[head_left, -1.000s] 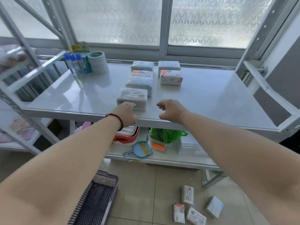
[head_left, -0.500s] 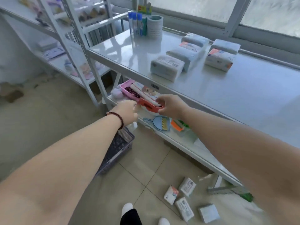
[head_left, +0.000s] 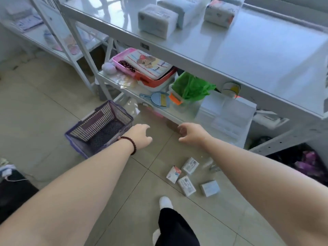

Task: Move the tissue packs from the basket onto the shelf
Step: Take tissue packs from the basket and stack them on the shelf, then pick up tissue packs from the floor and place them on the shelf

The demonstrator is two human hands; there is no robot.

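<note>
**A:** so since a second ago both hands have dropped off the front edge of the shelf [head_left: 230, 55] and the view has tipped down to the floor. Left hand [head_left: 140, 137] and right hand [head_left: 192, 134] now hang mid-frame, both empty, each grip loose and half-curled, holding nothing.

**B:** where are the packs then? The purple basket [head_left: 99, 128] at centre left looks empty to me, just mesh.

**A:** yep, can't see anything in it. Three or so tissue packs [head_left: 157, 20] already sit on the shelf, top of frame. The rest are loose on the floor: four small packs [head_left: 186, 185] in a cluster at lower centre-right, just ahead of the white shoe [head_left: 165, 202].

**B:** which hand's closer?

**A:** the right one, I'd say. The cluster lies below it in the frame, well apart from both hands. The left is right beside the basket rim instead.

**B:** how do they lie?

**A:** flat, all skewed. The biggest one's long axis runs diagonally, upper left to lower right. The two above it tilt the other way; the lower right one is squarish. So probably a wrist turn for each pick.
</note>
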